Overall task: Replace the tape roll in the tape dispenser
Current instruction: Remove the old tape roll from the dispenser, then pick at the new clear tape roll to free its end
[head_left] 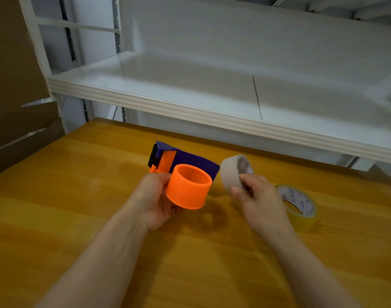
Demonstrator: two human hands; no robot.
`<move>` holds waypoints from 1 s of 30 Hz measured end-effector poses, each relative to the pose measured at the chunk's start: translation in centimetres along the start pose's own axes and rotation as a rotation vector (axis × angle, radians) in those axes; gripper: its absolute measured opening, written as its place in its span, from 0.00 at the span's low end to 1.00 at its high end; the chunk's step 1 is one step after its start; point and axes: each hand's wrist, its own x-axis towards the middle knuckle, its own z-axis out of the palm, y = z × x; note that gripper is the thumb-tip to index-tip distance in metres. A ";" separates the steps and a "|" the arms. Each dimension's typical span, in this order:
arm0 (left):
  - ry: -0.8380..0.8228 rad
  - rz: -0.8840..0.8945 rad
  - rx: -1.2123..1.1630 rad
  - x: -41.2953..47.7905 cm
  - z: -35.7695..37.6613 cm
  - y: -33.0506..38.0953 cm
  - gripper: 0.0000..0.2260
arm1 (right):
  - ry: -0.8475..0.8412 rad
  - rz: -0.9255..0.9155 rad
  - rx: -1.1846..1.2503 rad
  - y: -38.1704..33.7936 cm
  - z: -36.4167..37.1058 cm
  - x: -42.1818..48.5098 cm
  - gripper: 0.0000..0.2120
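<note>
Wooden table [79, 196], orange-and-purple tape dispenser [188, 187]

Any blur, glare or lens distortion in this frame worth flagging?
Head view: wide-angle skew on the shelf edge; soft sheen on the table; cardboard core in the right hand slightly blurred; dispenser in the left hand sharp enough.

A yellow-brown wooden table [79, 196] is being shown at the front, and soft light is being bounced off its shiny top. Behind it, a long white shelf [190, 112] is being held up by thin metal posts [118, 41]. A pale grey wall [234, 41] is being seen at the back. Brown cardboard [12, 63] is being seen on the left, just beside the shelf.
</note>
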 end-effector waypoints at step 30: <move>-0.038 -0.106 -0.023 0.0 0.5 -0.8 0.08 | -0.385 0.349 0.613 -2.4 1.2 -1.8 0.17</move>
